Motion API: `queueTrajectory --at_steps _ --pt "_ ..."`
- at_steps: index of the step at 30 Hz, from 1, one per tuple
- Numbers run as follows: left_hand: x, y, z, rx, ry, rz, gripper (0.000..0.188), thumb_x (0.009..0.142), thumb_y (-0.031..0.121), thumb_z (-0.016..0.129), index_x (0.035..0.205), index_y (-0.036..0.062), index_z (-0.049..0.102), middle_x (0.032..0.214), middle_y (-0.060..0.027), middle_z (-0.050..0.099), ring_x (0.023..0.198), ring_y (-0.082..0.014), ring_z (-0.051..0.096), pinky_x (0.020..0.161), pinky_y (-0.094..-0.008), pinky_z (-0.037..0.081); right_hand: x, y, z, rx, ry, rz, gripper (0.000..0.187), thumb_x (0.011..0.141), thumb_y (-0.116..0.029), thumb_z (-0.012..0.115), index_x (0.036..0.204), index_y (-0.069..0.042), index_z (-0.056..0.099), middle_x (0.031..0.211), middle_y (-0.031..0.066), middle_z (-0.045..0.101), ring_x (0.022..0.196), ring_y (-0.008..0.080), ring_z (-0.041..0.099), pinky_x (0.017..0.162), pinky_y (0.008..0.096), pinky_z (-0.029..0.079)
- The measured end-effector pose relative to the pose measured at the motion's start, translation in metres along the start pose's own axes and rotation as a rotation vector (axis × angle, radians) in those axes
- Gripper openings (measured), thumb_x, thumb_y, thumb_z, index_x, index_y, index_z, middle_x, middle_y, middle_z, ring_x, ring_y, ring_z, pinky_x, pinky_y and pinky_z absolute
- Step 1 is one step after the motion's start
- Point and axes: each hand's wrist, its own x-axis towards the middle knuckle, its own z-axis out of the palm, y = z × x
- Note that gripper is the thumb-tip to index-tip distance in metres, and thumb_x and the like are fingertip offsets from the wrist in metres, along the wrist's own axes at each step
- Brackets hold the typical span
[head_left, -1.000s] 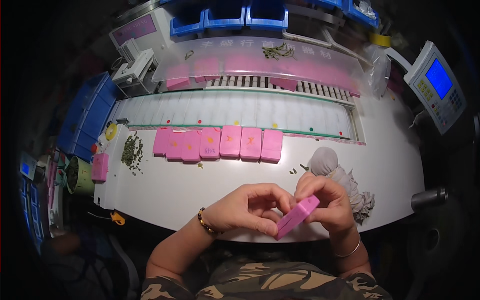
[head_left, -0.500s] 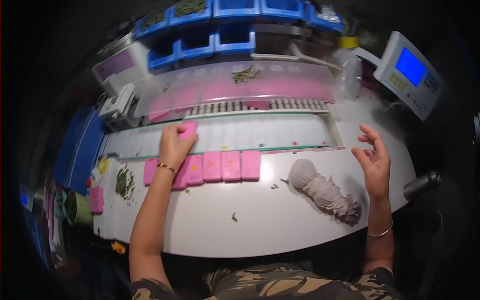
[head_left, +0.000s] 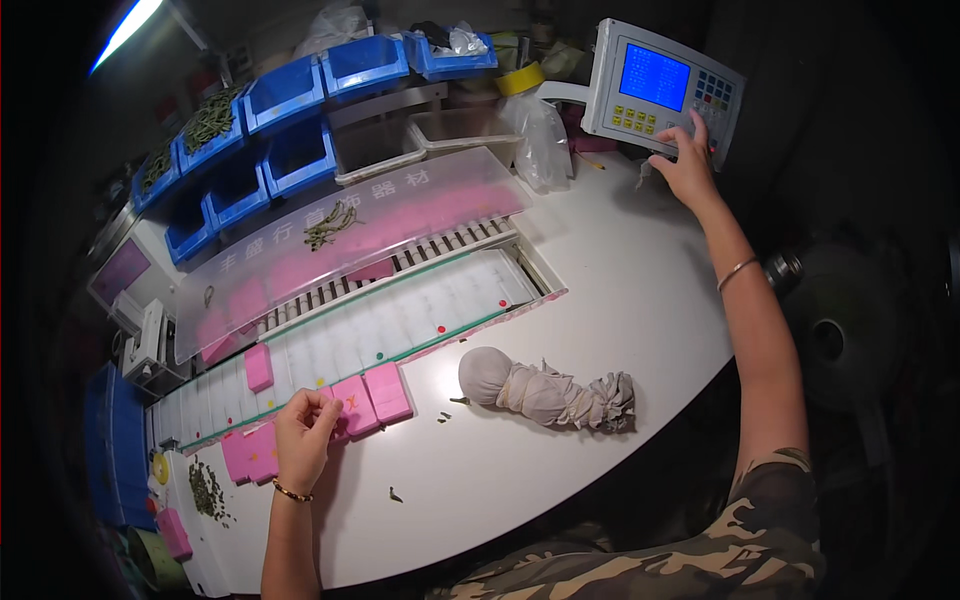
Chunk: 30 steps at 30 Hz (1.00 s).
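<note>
My left hand (head_left: 303, 440) hovers at the row of pink blocks on the white table, its thumb and fingers pinched together. Whatever lies between those fingertips is hidden. Beside them, a pink block (head_left: 353, 408) with an orange mark and a plain pink block (head_left: 388, 392) lie at the row's right end. Another pink block (head_left: 259, 368) rests alone on the white track (head_left: 400, 318) behind the row. My right hand (head_left: 688, 168) is raised to the grey control panel (head_left: 606, 80) with a lit blue screen. Its index finger points up at the keys, fingers apart; whether it touches them I cannot tell.
A knotted grey cloth bundle (head_left: 545, 395) lies on the table between my arms. Green scraps (head_left: 208, 492) are heaped at the left. Behind the track stand a clear cover (head_left: 440, 205) over pink blocks and blue bins (head_left: 365, 62). A clear bag (head_left: 535, 140) hangs near the panel.
My left hand has let go of the pink block on the track and come back to the row. My right hand has risen from above the table to the panel. The view has turned right and tilted.
</note>
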Motion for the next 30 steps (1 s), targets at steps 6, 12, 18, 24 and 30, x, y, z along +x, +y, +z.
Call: queueTrajectory --at_steps 6,12,18,24,30 --pt "-0.002 -0.001 -0.009 -0.165 0.058 -0.094 0.012 0.094 0.009 0.066 0.087 0.0050 0.057 0.072 0.0048 0.056 0.060 0.0000 0.046 0.052 -0.0163 0.035 0.011 0.006 0.009 0.027 -0.092 0.126 0.028 0.076 -0.006 0.080 0.099 -0.012 0.065 0.155 0.0152 0.020 0.116 0.0256 0.062 0.089 0.0333 0.054" --pt "-0.002 -0.003 -0.005 -0.140 0.089 -0.033 0.011 0.094 0.008 0.066 0.088 0.0048 0.057 0.073 0.0051 0.055 0.062 0.0003 0.045 0.053 -0.0153 0.034 0.012 0.024 0.026 0.230 0.068 0.099 0.024 0.074 -0.007 0.080 0.095 -0.015 0.071 0.156 0.0097 0.018 0.126 0.0203 0.049 0.089 0.0304 0.051" --pt "-0.002 -0.004 -0.005 -0.131 0.087 -0.010 0.010 0.093 0.006 0.066 0.089 0.0042 0.057 0.074 0.0053 0.055 0.062 0.0008 0.045 0.053 -0.0149 0.035 0.018 0.027 0.020 0.265 0.019 0.132 0.024 0.076 -0.007 0.078 0.098 -0.015 0.070 0.156 0.0078 0.017 0.119 0.0161 0.050 0.087 0.0288 0.050" --pt "-0.004 -0.002 -0.004 -0.149 0.091 -0.023 0.010 0.093 0.006 0.066 0.090 0.0042 0.056 0.074 0.0058 0.055 0.061 0.0010 0.045 0.053 -0.0149 0.034 0.013 0.021 0.018 0.310 -0.028 0.162 0.025 0.077 -0.007 0.077 0.100 -0.014 0.070 0.156 0.0073 0.016 0.089 0.0107 0.059 0.085 0.0274 0.051" --pt "-0.003 -0.002 -0.004 -0.154 0.089 -0.025 0.010 0.093 0.006 0.065 0.089 0.0046 0.056 0.073 0.0062 0.054 0.060 0.0013 0.043 0.051 -0.0152 0.033 0.014 0.020 0.019 0.299 -0.010 0.158 0.025 0.078 -0.007 0.077 0.101 -0.015 0.069 0.156 0.0068 0.016 0.086 0.0107 0.058 0.086 0.0272 0.050"
